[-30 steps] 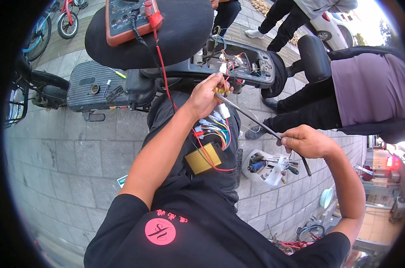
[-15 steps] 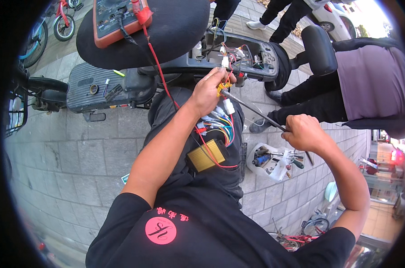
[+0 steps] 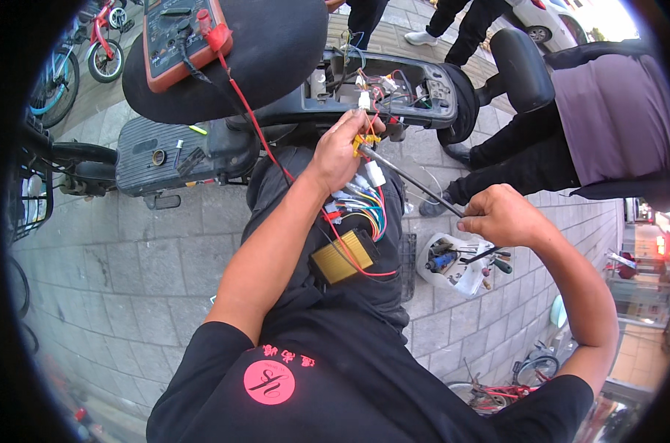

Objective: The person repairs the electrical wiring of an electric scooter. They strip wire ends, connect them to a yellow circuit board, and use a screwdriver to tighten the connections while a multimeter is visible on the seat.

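Note:
My left hand [image 3: 339,151] is closed at the wiring of an electric scooter, pinching a small yellow piece [image 3: 366,142] on orange and red wires. A white plug [image 3: 364,100] sits just beyond its fingertips. My right hand [image 3: 497,214] grips a long, thin grey metal tool [image 3: 416,181], whose far end meets the yellow piece; its exact kind is unclear. Across my lap lies a gold finned controller box [image 3: 342,256] with a bundle of coloured wires [image 3: 364,208] and another white plug [image 3: 375,174]. A red test lead [image 3: 257,125] runs down beside my left forearm.
A red-framed multimeter [image 3: 187,40] rests on the black seat [image 3: 276,81], left of the open wiring compartment [image 3: 442,111]. Tape [image 3: 158,156] and pens lie on the footboard [image 3: 137,173]. A white tub of tools [image 3: 431,277] stands at right; a person [image 3: 608,125] is close by.
The view has shifted slightly. My left hand keeps its hold on the yellow piece, and the tool in my right hand still reaches it; the right hand has shifted slightly left and up.

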Available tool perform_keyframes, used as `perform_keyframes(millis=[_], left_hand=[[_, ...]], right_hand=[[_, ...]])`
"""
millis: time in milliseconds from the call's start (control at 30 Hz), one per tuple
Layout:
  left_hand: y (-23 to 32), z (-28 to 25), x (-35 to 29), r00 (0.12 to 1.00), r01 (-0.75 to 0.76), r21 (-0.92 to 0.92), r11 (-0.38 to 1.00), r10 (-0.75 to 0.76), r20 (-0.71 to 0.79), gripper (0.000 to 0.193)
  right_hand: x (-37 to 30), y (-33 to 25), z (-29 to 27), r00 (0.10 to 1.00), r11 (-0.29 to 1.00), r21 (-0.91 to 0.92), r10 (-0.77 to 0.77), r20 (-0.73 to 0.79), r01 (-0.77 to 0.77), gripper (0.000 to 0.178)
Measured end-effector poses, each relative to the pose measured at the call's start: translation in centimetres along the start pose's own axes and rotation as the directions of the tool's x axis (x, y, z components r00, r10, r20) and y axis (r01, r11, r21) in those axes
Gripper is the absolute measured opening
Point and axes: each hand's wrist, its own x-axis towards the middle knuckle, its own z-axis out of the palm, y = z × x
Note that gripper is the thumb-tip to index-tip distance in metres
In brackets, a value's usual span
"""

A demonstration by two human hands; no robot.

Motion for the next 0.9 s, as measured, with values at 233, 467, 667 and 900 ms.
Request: perform_keyframes(millis=[233, 467, 667, 900], left_hand=[[-1.0, -0.7, 0.6, 1.000, -0.020, 0.017, 1.000, 0.020, 0.004, 0.035], [-0.5, -1.1, 0.6, 1.000, 0.006, -0.061, 0.998, -0.005, 0.011, 0.034], [0.4, -1.0, 0.4, 0.992, 0.115, -0.212, 0.970, -0.100, 0.079, 0.043], [1.0, -0.2, -0.1, 0.985, 0.159, -0.336, 0.928, -0.127, 0.115, 0.047]], right_hand=[[0.0, 1.3, 2.3, 0.976, 0.990, -0.108, -0.109, -0.191, 0.090, 0.027], [-2.2, 2.7, 5.2, 0.916, 0.995, 0.023, -0.082, -0.391, 0.099, 0.026], [-2.6, 10.7, 15.9, 0.955, 0.963, 0.252, 0.163, -0.246, -0.099, 0.031], [8.7, 17.7, 45.0, 0.928, 0.866, 0.374, 0.370, -0.034, -0.332, 0.040]])
